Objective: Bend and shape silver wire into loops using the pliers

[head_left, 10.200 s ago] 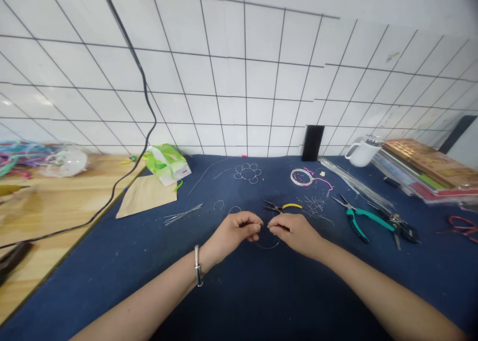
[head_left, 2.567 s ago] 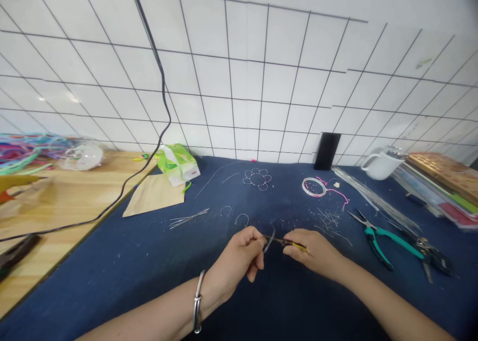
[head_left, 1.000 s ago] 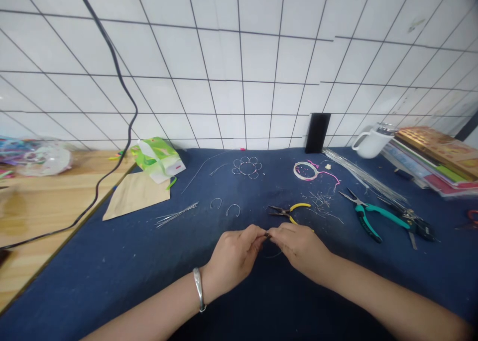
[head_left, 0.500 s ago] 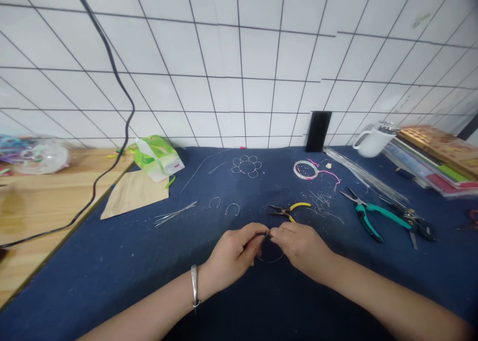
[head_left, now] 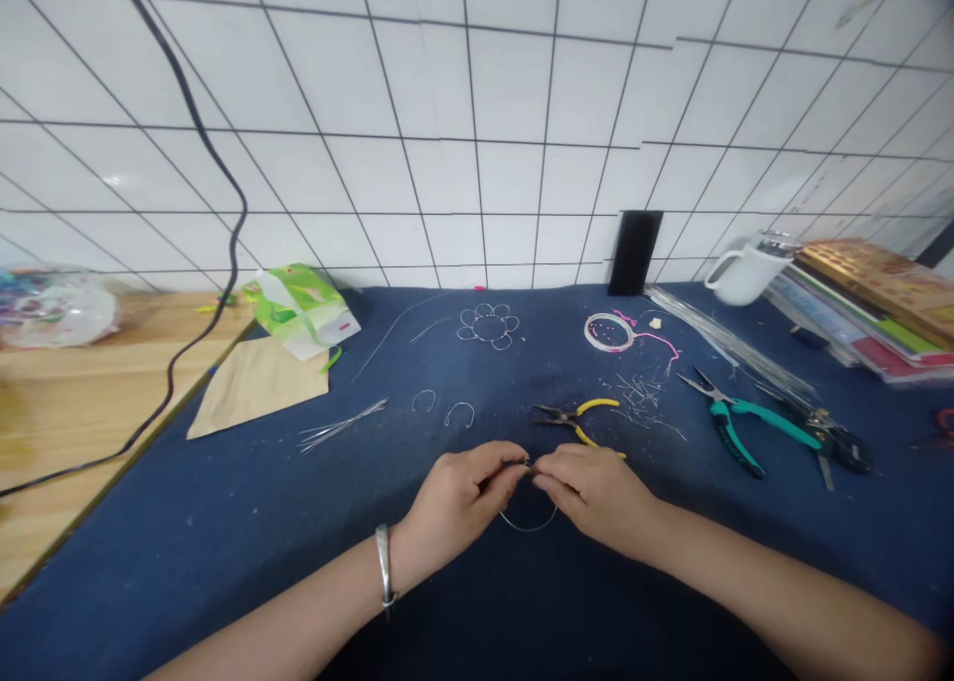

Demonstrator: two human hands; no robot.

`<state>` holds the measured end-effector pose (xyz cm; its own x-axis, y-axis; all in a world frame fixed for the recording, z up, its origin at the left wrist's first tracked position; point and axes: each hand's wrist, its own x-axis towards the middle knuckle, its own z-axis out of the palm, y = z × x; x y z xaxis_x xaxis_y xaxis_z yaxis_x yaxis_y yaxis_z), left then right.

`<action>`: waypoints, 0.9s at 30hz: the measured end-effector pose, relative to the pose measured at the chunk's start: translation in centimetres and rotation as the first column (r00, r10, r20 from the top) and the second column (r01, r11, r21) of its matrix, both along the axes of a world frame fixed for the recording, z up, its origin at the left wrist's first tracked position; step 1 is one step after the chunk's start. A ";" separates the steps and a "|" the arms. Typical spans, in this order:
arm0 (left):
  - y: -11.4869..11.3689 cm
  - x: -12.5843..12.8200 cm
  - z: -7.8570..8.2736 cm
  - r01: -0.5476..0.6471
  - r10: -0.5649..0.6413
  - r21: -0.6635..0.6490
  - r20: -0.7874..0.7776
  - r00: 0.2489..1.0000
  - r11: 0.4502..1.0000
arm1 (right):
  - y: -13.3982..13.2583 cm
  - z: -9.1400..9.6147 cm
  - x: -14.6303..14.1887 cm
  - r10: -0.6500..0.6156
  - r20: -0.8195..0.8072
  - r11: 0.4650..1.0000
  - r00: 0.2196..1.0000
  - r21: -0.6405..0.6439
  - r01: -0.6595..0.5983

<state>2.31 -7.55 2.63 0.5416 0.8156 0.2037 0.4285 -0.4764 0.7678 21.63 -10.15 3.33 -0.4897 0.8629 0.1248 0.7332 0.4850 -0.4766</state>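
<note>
- A smooth silver bracelet [head_left: 384,564] circles the left wrist, on the person's side of the yellow-handled pliers [head_left: 570,419], above a counter [head_left: 260,542] with a matte dark blue surface.
- Just short of the pliers, the left hand [head_left: 456,497] and right hand [head_left: 605,492] nearly meet, the fingers of both pinched on a wire loop [head_left: 528,531].
- The wire loop, thin and silvery, shows its lower arc as a smooth, even curve; its upper part is hidden by the fingers, where a small dark spot is too tiny to make out.
- The pliers lie with a dark metal nose pointing left and yellow handles spread.
- Left of the pliers are two C-shaped wires [head_left: 460,404] and, farther left, a loose sheaf of straight wires [head_left: 347,425].
- Right of the pliers sit spiky wire clippings [head_left: 639,398], then teal-handled pliers [head_left: 745,409] with a long tapered nose.
- Beyond the pliers to the left rests a flower-shaped wire piece [head_left: 490,314] with rounded petals; beyond to the right, a white ring [head_left: 611,349] trails pink cord [head_left: 656,343].
- Farther beyond, right of the pliers, a glossy white mug [head_left: 752,271] stands before white, dark-lined tiles [head_left: 514,85].
</note>
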 end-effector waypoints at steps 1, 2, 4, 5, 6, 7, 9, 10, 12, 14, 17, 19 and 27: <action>0.0 0.0 0.0 -0.007 0.007 0.022 -0.011 1.000 1.000 | 0.0 0.0 0.0 0.000 -0.001 1.000 1.000 -0.005 0.000; 0.0 0.0 0.0 -0.012 0.013 0.031 -0.023 1.000 0.999 | 0.0 -0.1 0.0 0.003 -0.001 1.000 1.000 -0.007 -0.003; 0.1 0.0 -0.1 -0.025 0.026 0.027 -0.036 0.999 0.999 | 0.1 0.0 0.1 0.015 0.017 1.000 1.000 -0.006 -0.014; 0.2 0.0 -0.1 -0.032 0.033 0.020 -0.038 0.999 0.999 | 0.1 0.0 0.3 0.022 0.032 1.000 0.999 -0.006 -0.021; 0.2 0.0 -0.1 -0.038 0.039 0.014 -0.039 0.998 0.999 | 0.2 0.2 0.4 0.030 0.051 1.000 0.998 -0.008 -0.030; 0.3 0.0 -0.2 -0.043 0.043 0.011 -0.039 0.998 0.999 | 0.3 0.4 0.6 0.038 0.071 0.999 0.997 -0.008 -0.038; 0.4 -0.1 -0.2 -0.049 0.050 0.014 -0.041 0.998 0.999 | 0.5 1.0 1.1 0.032 0.120 0.999 0.992 0.011 -0.034; 0.5 -0.1 -0.2 -0.051 0.052 0.019 -0.045 0.998 0.999 | 0.7 1.5 1.4 0.011 0.156 0.999 0.988 0.035 -0.017; 0.6 -0.3 -0.3 -0.058 0.060 0.034 -0.061 0.996 0.998 | 1.3 2.3 2.4 -0.063 0.260 0.994 0.964 0.104 0.037; 0.7 -0.4 -0.5 -0.059 0.063 0.052 -0.074 0.995 0.997 | 2.0 3.1 3.9 -0.155 0.386 0.981 0.910 0.170 0.095; 0.8 -0.6 -0.7 -0.043 0.051 0.092 -0.093 0.994 0.995 | 2.6 3.6 7.8 -0.322 0.517 0.945 0.793 0.230 0.233; 0.8 -0.7 -0.7 -0.039 0.051 0.126 -0.098 0.994 0.991 | 2.5 3.6 11.0 -0.421 0.564 0.907 0.711 0.235 0.350; 0.7 -0.4 -0.8 -0.044 0.053 0.117 -0.074 0.996 0.992 | 0.8 2.2 13.5 -0.434 0.475 0.901 0.766 0.232 0.366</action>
